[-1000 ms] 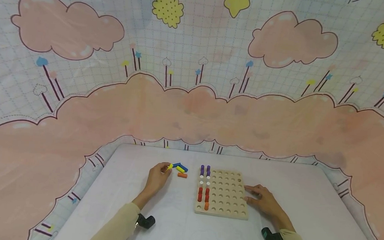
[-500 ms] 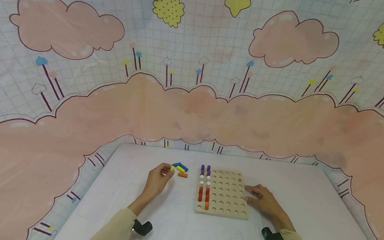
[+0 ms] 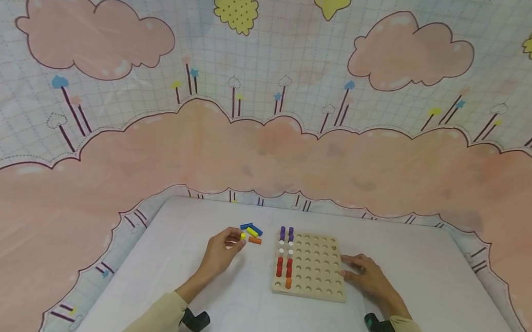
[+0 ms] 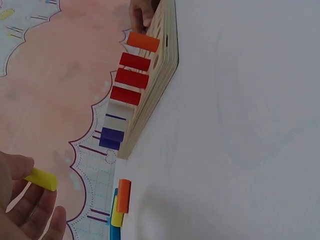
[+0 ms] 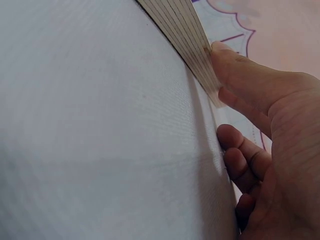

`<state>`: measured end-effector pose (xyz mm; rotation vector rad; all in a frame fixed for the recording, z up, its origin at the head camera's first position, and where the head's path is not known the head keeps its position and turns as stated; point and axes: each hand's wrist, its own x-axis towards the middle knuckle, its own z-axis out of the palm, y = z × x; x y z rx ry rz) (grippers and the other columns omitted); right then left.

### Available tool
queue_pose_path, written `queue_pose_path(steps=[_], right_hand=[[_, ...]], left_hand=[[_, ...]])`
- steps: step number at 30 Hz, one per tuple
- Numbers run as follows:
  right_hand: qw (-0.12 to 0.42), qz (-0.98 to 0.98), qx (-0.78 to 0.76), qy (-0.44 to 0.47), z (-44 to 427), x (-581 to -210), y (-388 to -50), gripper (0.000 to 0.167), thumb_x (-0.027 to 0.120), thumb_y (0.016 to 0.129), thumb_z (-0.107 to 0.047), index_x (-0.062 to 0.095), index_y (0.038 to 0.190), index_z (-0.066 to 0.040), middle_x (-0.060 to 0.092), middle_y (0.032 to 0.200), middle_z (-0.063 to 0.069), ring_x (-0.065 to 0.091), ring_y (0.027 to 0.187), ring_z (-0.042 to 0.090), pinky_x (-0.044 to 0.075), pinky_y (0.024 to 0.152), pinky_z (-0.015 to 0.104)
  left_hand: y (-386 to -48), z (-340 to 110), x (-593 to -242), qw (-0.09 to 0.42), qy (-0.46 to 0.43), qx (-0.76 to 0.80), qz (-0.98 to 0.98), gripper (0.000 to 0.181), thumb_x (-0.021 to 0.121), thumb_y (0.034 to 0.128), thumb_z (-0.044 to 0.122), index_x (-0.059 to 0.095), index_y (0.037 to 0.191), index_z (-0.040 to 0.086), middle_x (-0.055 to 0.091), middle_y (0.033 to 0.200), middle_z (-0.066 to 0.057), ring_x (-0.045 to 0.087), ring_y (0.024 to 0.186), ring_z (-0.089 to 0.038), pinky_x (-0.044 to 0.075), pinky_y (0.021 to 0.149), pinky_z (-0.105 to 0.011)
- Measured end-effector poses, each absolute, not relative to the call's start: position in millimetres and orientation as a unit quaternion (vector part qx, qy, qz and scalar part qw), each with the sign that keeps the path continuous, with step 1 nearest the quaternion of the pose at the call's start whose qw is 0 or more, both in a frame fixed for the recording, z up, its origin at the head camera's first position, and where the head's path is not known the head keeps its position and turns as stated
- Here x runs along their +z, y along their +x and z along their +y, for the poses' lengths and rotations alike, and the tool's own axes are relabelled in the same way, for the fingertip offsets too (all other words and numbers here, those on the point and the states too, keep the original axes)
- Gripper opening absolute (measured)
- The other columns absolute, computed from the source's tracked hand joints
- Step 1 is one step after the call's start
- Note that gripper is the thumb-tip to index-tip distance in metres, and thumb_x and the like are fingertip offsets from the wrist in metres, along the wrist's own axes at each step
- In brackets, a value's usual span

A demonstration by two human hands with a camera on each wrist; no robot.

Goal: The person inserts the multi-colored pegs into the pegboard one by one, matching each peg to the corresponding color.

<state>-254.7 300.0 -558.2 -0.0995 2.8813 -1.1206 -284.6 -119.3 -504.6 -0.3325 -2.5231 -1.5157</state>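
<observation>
Between thumb and fingers, my left hand pinches a yellow peg, raised above the table beside the loose pegs. The left wrist view shows this yellow peg sticking out past the fingertips. To the right lies a wooden pegboard. Its two left columns bear purple pegs, white pegs, red pegs and one orange peg. My right hand touches the board's right edge with thumb and index finger; in the right wrist view its other fingers are loosely bent.
Near my left hand lie two blue pegs, a yellow peg and an orange peg. They rest on the white tabletop. Behind it hangs a cloth printed with clouds.
My left hand has shifted slightly right with the yellow peg, which has turned so that its end faces the camera. The right hand stays at the board's edge.
</observation>
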Motion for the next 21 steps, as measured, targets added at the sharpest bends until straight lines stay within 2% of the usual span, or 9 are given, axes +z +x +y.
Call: queue_pose_path(steps=[7,11,21], right_hand=[[0.028,0.931,-0.364,-0.029,300.2,-558.2,-254.8,0.052,0.072,0.086,-0.043,0.063,0.132,-0.020,0.060,0.119,0.005,0.049,0.122,0.033,0.036,0.103,0.063],[0.031,0.929,-0.368,-0.028,300.3,-559.0,-255.1,0.052,0.072,0.086,-0.044,0.063,0.132,-0.021,0.060,0.119,0.005,0.049,0.123,0.033,0.036,0.104,0.064],[0.028,0.931,-0.363,-0.032,300.9,-556.1,-255.4,0.051,0.072,0.086,-0.042,0.064,0.131,-0.020,0.061,0.118,0.004,0.050,0.121,0.032,0.037,0.103,0.062]], left_hand=[[-268.5,-109.0,-497.9,0.047,-0.112,-0.548,-0.828,0.020,0.068,0.0918,0.015,0.065,0.111,0.011,0.068,0.108,-0.005,0.064,0.101,-0.020,0.056,0.087,-0.024],[-265.0,-103.7,-500.0,0.024,-0.107,-0.570,-0.814,0.020,0.071,0.0904,0.017,0.066,0.109,0.011,0.068,0.107,-0.005,0.066,0.100,-0.019,0.057,0.083,-0.022],[-255.9,-91.6,-501.6,0.000,-0.131,-0.572,-0.810,0.019,0.072,0.0881,0.013,0.066,0.105,0.007,0.068,0.107,-0.008,0.067,0.101,-0.022,0.057,0.083,-0.021]])
